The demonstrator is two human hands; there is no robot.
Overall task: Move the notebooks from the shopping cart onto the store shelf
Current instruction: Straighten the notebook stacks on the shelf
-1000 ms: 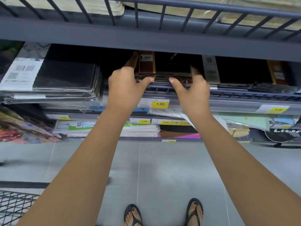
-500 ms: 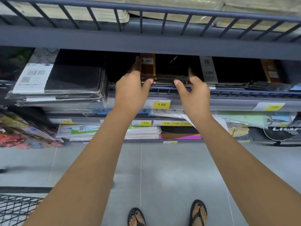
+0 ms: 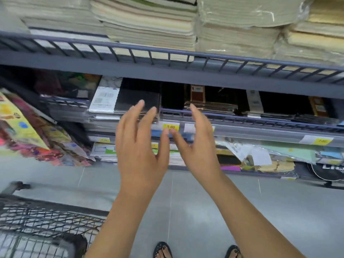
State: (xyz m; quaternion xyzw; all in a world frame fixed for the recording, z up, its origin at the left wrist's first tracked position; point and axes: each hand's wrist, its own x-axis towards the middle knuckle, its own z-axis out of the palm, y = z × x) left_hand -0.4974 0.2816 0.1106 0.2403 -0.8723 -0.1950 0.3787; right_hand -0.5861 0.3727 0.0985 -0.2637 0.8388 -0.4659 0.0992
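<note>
A stack of dark wrapped notebooks [image 3: 210,106] with a brown band lies on the grey store shelf [image 3: 260,125], behind its low wire rail. My left hand [image 3: 141,146] and my right hand [image 3: 197,144] hover side by side in front of and below that stack, fingers spread, holding nothing. Neither hand touches the notebooks. The wire shopping cart [image 3: 41,220] sits at the lower left; what lies in it is too blurred to make out.
Another black notebook stack [image 3: 137,101] lies left of the placed one. Thick cream paper stacks [image 3: 149,27] fill the shelf above. Coloured packs [image 3: 28,131] hang at the left. Lower shelves hold paper goods [image 3: 279,155]. Grey tiled floor and my sandalled feet [image 3: 162,250] are below.
Both hands have let go of the notebook stack and pulled back from the shelf, opening as they came. The view has tilted up, showing the upper shelf and more of the cart.
</note>
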